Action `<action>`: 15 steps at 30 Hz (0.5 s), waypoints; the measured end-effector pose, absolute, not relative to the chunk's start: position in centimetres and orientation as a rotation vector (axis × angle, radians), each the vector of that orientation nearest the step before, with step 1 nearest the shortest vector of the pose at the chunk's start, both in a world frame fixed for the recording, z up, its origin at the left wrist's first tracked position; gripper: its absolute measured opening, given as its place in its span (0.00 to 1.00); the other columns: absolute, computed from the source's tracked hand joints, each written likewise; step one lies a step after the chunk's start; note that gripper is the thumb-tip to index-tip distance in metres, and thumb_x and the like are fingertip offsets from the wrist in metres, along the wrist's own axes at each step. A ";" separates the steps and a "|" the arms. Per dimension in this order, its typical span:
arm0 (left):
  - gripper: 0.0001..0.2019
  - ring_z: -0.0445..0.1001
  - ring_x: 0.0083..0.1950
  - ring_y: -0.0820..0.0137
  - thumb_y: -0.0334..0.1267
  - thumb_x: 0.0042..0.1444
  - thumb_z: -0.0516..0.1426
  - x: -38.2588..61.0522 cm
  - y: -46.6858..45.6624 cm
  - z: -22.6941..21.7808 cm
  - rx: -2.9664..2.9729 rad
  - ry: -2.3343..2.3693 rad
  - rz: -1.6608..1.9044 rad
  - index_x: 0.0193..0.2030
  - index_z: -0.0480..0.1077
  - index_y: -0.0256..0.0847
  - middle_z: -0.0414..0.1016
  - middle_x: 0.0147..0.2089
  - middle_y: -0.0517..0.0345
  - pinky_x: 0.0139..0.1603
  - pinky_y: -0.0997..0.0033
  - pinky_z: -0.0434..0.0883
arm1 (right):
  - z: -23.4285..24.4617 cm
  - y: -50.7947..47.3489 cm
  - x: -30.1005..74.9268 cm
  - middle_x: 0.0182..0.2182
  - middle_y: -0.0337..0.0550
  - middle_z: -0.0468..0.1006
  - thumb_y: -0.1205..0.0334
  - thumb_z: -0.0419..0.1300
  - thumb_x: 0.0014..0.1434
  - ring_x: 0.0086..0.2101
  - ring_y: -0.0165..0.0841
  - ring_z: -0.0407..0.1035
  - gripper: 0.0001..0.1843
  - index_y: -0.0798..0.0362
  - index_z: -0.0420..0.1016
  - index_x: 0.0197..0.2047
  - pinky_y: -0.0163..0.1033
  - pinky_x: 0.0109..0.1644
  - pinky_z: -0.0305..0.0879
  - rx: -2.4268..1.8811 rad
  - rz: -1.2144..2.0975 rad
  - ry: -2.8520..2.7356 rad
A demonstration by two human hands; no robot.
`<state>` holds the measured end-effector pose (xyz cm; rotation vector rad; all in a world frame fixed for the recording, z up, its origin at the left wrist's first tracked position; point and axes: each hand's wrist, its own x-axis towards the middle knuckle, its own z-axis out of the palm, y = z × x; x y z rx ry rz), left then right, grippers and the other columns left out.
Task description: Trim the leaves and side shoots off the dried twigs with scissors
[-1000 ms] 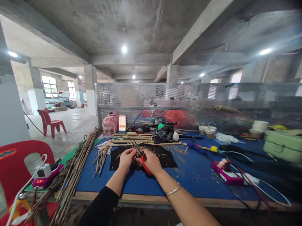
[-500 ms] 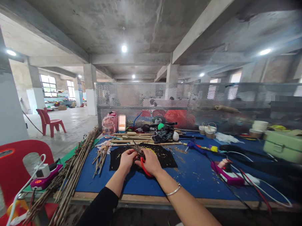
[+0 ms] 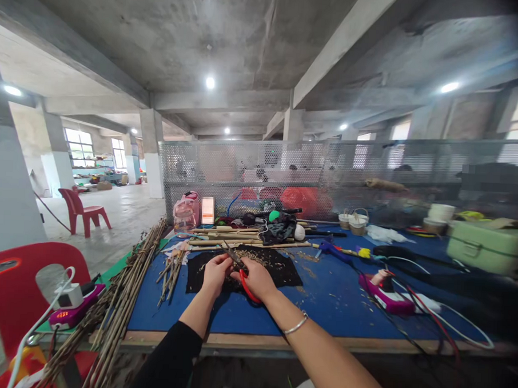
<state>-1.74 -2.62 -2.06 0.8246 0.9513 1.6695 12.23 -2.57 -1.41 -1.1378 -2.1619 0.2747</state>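
Note:
My right hand (image 3: 259,278) is closed round red-handled scissors (image 3: 245,285), whose dark blades point up and left. My left hand (image 3: 216,270) pinches something small right at the blades; I cannot make out what it is. Both hands work over a black cloth (image 3: 281,269) strewn with brown cuttings, which lies on the blue table (image 3: 323,300). A silver bangle (image 3: 297,325) sits on my right wrist.
Long twigs (image 3: 125,302) lean along the table's left edge, with short sticks (image 3: 172,270) and bamboo lengths (image 3: 235,239) nearby. Pink glue guns (image 3: 383,294) (image 3: 71,311) with cables, a green case (image 3: 488,244), small baskets (image 3: 354,221), a red chair (image 3: 18,286) and a mesh partition (image 3: 329,168) surround the work.
The hands stay in the same spot over the cloth with small finger shifts. The view has drifted slightly up and right.

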 end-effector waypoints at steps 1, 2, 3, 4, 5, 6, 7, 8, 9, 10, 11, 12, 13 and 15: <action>0.18 0.66 0.22 0.80 0.39 0.29 0.67 -1.8 -2.6 -2.1 0.831 0.948 1.656 0.30 0.73 0.32 0.73 0.26 0.57 0.24 0.79 0.63 | -1.4 -2.6 12.2 0.38 0.45 0.76 0.45 0.57 0.52 0.41 0.37 0.70 0.21 0.51 0.69 0.44 0.36 0.42 0.61 -1.140 0.276 -2.156; 0.19 0.66 0.21 0.79 0.41 0.29 0.67 -1.8 -2.7 -2.1 0.836 0.946 1.636 0.31 0.73 0.32 0.72 0.25 0.57 0.23 0.79 0.62 | -1.3 -2.5 12.2 0.38 0.45 0.76 0.46 0.57 0.52 0.41 0.37 0.70 0.21 0.51 0.69 0.44 0.36 0.42 0.61 -1.143 0.278 -2.148; 0.20 0.66 0.21 0.79 0.42 0.30 0.67 -1.8 -2.7 -2.1 0.842 0.947 1.613 0.31 0.73 0.32 0.72 0.25 0.57 0.22 0.79 0.61 | -1.3 -2.5 12.2 0.38 0.46 0.76 0.47 0.57 0.53 0.41 0.37 0.70 0.20 0.51 0.69 0.44 0.36 0.42 0.61 -1.149 0.281 -2.138; 0.21 0.66 0.21 0.78 0.44 0.30 0.67 -1.8 -2.7 -2.2 0.844 0.950 1.592 0.32 0.73 0.32 0.71 0.24 0.57 0.21 0.79 0.61 | -1.2 -2.6 12.3 0.39 0.46 0.76 0.47 0.56 0.53 0.41 0.37 0.70 0.20 0.51 0.69 0.45 0.36 0.43 0.61 -1.156 0.284 -2.126; 0.22 0.66 0.21 0.78 0.45 0.30 0.67 -1.8 -2.7 -2.2 0.846 0.954 1.578 0.32 0.73 0.32 0.71 0.23 0.58 0.20 0.79 0.61 | -1.1 -2.6 12.3 0.39 0.46 0.76 0.48 0.57 0.53 0.41 0.37 0.70 0.20 0.51 0.69 0.45 0.36 0.43 0.61 -1.164 0.287 -2.116; 0.22 0.66 0.21 0.78 0.46 0.30 0.67 -1.8 -2.6 -2.3 0.849 0.956 1.570 0.32 0.73 0.32 0.70 0.23 0.58 0.20 0.79 0.61 | -1.1 -2.6 12.3 0.39 0.46 0.76 0.48 0.57 0.53 0.41 0.37 0.70 0.20 0.51 0.69 0.45 0.36 0.43 0.61 -1.171 0.289 -2.108; 0.23 0.66 0.21 0.78 0.46 0.30 0.67 -1.8 -2.6 -2.3 0.853 0.954 1.568 0.32 0.73 0.32 0.70 0.23 0.58 0.20 0.79 0.61 | -1.0 -2.7 12.3 0.39 0.46 0.76 0.48 0.58 0.52 0.41 0.37 0.70 0.20 0.51 0.69 0.44 0.36 0.43 0.61 -1.174 0.290 -2.102; 0.23 0.66 0.21 0.78 0.46 0.30 0.67 -1.8 -2.5 -2.4 0.858 0.952 1.569 0.33 0.73 0.33 0.70 0.23 0.59 0.21 0.79 0.62 | -1.0 -2.7 12.3 0.39 0.46 0.76 0.48 0.58 0.52 0.41 0.37 0.70 0.20 0.51 0.69 0.44 0.36 0.43 0.61 -1.171 0.293 -2.100; 0.24 0.66 0.21 0.77 0.47 0.30 0.67 -1.8 -2.4 -2.5 0.865 0.952 1.570 0.33 0.72 0.33 0.70 0.23 0.59 0.21 0.79 0.62 | -1.0 -2.7 12.3 0.39 0.46 0.76 0.48 0.58 0.52 0.41 0.37 0.70 0.21 0.51 0.69 0.44 0.36 0.43 0.61 -1.166 0.296 -2.101; 0.24 0.66 0.21 0.77 0.47 0.30 0.67 -1.8 -2.3 -2.6 0.875 0.953 1.571 0.33 0.72 0.33 0.70 0.24 0.58 0.21 0.79 0.62 | -1.0 -2.7 12.3 0.39 0.46 0.76 0.48 0.58 0.52 0.41 0.37 0.70 0.21 0.51 0.69 0.45 0.36 0.43 0.61 -1.160 0.300 -2.103; 0.24 0.66 0.21 0.77 0.48 0.30 0.66 -1.8 -2.2 -2.7 0.887 0.955 1.571 0.33 0.72 0.33 0.71 0.24 0.58 0.20 0.79 0.61 | -1.0 -2.6 12.3 0.39 0.46 0.76 0.47 0.58 0.52 0.41 0.37 0.70 0.21 0.51 0.69 0.45 0.36 0.43 0.61 -1.154 0.304 -2.106; 0.24 0.66 0.21 0.77 0.48 0.30 0.66 -1.8 -2.2 -2.8 0.900 0.960 1.570 0.33 0.72 0.33 0.71 0.24 0.58 0.20 0.79 0.61 | -1.1 -2.6 12.3 0.39 0.46 0.76 0.47 0.57 0.52 0.41 0.37 0.70 0.21 0.51 0.69 0.45 0.36 0.43 0.61 -1.152 0.306 -2.107; 0.24 0.66 0.21 0.77 0.48 0.31 0.66 -1.8 -2.1 -2.9 0.913 0.966 1.571 0.34 0.72 0.33 0.71 0.24 0.57 0.20 0.79 0.61 | -1.1 -2.5 12.3 0.39 0.46 0.76 0.47 0.57 0.52 0.41 0.37 0.70 0.21 0.51 0.69 0.46 0.36 0.43 0.61 -1.153 0.309 -2.108; 0.23 0.66 0.21 0.77 0.49 0.32 0.65 -1.8 -2.0 -3.0 0.937 0.975 1.570 0.34 0.72 0.34 0.71 0.24 0.58 0.20 0.79 0.60 | -1.3 -2.5 12.3 0.39 0.46 0.76 0.47 0.57 0.52 0.41 0.37 0.70 0.21 0.51 0.69 0.46 0.36 0.43 0.61 -1.154 0.311 -2.112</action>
